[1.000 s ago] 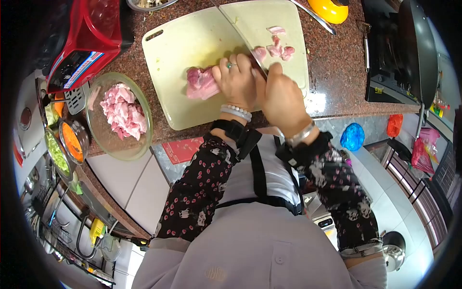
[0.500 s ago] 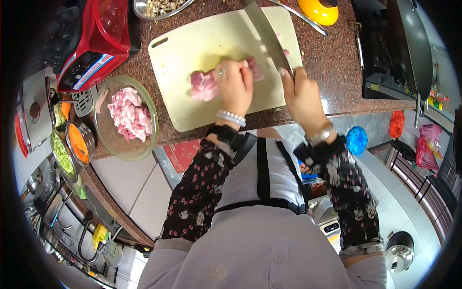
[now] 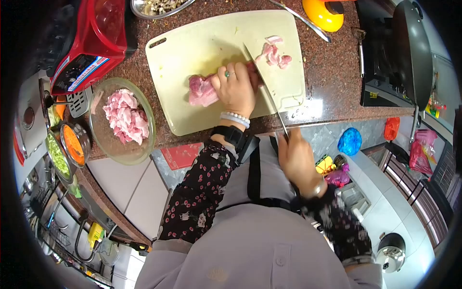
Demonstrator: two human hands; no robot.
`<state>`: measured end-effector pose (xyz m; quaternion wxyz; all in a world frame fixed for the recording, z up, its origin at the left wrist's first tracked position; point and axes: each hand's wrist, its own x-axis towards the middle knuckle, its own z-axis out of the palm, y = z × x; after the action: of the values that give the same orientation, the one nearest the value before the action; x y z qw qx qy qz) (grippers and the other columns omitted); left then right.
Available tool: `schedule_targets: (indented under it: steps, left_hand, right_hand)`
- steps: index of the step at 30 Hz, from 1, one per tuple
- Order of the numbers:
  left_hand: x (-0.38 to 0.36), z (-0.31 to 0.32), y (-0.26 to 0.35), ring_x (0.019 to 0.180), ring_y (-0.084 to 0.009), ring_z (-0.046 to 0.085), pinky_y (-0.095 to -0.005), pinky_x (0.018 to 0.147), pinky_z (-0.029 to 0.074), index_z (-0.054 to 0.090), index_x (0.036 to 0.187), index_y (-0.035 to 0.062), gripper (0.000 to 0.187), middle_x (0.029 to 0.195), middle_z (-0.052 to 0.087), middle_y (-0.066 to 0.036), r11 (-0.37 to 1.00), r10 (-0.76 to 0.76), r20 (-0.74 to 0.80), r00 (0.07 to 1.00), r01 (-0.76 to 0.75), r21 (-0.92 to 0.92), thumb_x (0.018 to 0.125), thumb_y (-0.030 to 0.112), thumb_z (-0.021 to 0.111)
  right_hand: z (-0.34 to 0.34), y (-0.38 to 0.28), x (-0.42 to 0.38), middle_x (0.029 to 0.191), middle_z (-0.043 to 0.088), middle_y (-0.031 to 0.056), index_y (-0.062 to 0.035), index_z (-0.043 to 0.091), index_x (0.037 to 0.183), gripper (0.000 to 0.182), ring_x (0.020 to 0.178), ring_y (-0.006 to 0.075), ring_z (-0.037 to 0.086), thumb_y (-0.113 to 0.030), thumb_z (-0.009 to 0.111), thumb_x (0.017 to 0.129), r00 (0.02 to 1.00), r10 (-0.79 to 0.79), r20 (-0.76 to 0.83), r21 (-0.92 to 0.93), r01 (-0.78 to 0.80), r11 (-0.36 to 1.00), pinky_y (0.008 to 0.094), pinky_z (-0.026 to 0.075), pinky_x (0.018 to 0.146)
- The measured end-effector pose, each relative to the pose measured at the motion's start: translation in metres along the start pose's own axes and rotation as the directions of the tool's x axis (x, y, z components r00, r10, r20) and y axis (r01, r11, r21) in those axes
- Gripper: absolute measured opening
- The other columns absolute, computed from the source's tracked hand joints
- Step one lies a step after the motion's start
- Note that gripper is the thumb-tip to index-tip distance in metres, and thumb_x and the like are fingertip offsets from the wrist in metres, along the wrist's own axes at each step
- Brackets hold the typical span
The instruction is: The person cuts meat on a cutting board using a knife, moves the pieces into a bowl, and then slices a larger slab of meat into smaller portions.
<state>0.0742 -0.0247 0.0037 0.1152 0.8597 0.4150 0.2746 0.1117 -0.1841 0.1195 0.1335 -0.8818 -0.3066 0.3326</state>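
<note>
A piece of raw meat (image 3: 202, 90) lies on the pale cutting board (image 3: 192, 43). My left hand (image 3: 236, 87) is closed over its right part, fingers curled, pressing it to the board. In my right hand (image 3: 299, 161) is the handle of a kitchen knife (image 3: 269, 95). The blade slants up and left across the board, its edge beside the right end of the meat near my left fingertips. To the right of the blade lie several cut meat slices (image 3: 273, 55). A glass bowl (image 3: 150, 120) holding a heap of cut meat (image 3: 125, 115) stands left of the board.
A red appliance (image 3: 91, 43) stands at the back left. Near the left edge are a bowl of shredded carrot (image 3: 74, 143) and one of chopped green vegetable (image 3: 57, 156). Behind the board lie a bowl of chopped mushrooms (image 3: 161, 6) and a yellow object (image 3: 325, 14). A wok (image 3: 411, 53) is at right.
My right hand has drawn the knife down and back toward my body, and the blade has turned edge-on. Slices right of the blade are now uncovered. My left hand stays on the meat.
</note>
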Motion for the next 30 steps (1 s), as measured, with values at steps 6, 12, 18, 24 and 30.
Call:
schedule_targets:
  steps: [6, 12, 18, 24, 30]
  left_hand:
    - [-0.003, -0.004, -0.003, 0.086, -0.0287, 0.05, -0.0409, 0.074, 0.036, 0.049, 0.08, 0.0085, 0.016, 0.083, 0.053, -0.009, 0.997, 0.029, 0.042, 0.999, -0.032, 0.069, 0.075, 0.017, 0.062]
    - [-0.006, 0.001, -0.002, 0.089, -0.0318, 0.05, -0.0432, 0.079, 0.034, 0.049, 0.085, 0.0065, 0.022, 0.091, 0.056, -0.012, 0.999, -0.01, 0.037, 0.999, 0.009, 0.04, 0.07, 0.014, 0.064]
    - [-0.004, 0.0, -0.003, 0.087, -0.0328, 0.05, -0.0438, 0.078, 0.034, 0.048, 0.083, 0.0072, 0.021, 0.089, 0.056, -0.012, 0.999, -0.042, 0.03, 0.999, 0.041, 0.024, 0.073, 0.016, 0.064]
    - [-0.003, -0.001, 0.002, 0.089, -0.0321, 0.05, -0.0432, 0.077, 0.035, 0.05, 0.084, 0.0066, 0.018, 0.089, 0.056, -0.012, 0.999, -0.042, 0.04, 0.998, 0.041, 0.024, 0.073, 0.013, 0.063]
    - [0.0, 0.001, -0.003, 0.09, -0.0321, 0.051, -0.044, 0.077, 0.036, 0.052, 0.082, 0.0054, 0.016, 0.09, 0.057, -0.012, 0.999, -0.028, -0.006, 1.0, 0.029, 0.044, 0.074, 0.013, 0.064]
  right_hand:
    - [0.007, -0.04, 0.064, 0.062, 0.056, 0.029, 0.004, 0.043, 0.089, 0.029, 0.062, 0.0499, 0.056, -0.023, 0.053, 0.093, 0.993, -0.098, -0.07, 0.0, 0.098, 0.995, 0.055, 0.044, 0.055]
    - [0.007, 0.024, -0.007, 0.063, 0.059, 0.0257, 0.0014, 0.044, 0.088, 0.034, 0.057, 0.0444, 0.06, -0.031, 0.055, 0.092, 0.998, -0.047, -0.029, -0.027, 0.046, 0.999, 0.0517, 0.049, 0.051]
    - [0.005, -0.014, 0.047, 0.061, 0.059, 0.0242, 0.0015, 0.043, 0.085, 0.035, 0.056, 0.0431, 0.06, -0.03, 0.053, 0.094, 0.989, -0.125, -0.076, -0.156, 0.112, 0.981, 0.0498, 0.049, 0.05]
    - [0.003, 0.035, -0.01, 0.062, 0.058, 0.0247, 0.0009, 0.042, 0.089, 0.027, 0.058, 0.0451, 0.059, -0.023, 0.055, 0.092, 0.996, -0.08, -0.039, -0.091, 0.076, 0.993, 0.0527, 0.047, 0.052]
    - [0.003, -0.046, 0.087, 0.064, 0.06, 0.0253, 0.003, 0.045, 0.086, 0.034, 0.062, 0.0432, 0.062, -0.029, 0.051, 0.093, 0.969, -0.229, -0.09, -0.149, 0.215, 0.965, 0.0487, 0.05, 0.055]
